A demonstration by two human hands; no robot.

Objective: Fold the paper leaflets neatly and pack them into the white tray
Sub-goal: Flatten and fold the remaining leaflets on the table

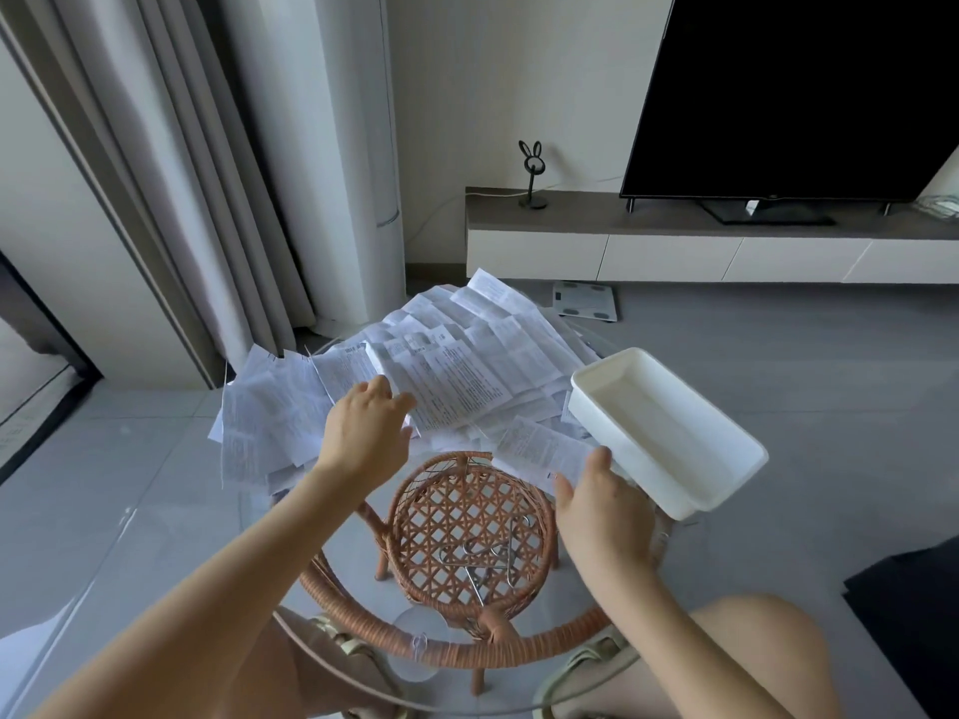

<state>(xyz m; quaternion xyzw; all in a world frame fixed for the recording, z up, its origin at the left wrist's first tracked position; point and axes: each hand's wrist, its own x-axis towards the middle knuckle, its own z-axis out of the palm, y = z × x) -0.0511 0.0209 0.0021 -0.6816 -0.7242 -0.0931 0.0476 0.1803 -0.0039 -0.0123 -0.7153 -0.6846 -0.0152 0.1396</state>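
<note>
White paper: a small leaflet (539,448) is held in the right hand (602,516), grip narrow, thumb laid on top, fingers hidden under the sheet. The left hand (366,433) is set at the near edge of the leaflet pile (467,355), fingers curled onto a large sheet; whether that grip is closed on it cannot be told. The white tray (654,433) is seen just right of the held leaflet, at the right side of the glass desk (337,552), its far corner over the pile's papers. A rattan shelf (467,516) with metal clips (488,560) is seen below the glass
</note>
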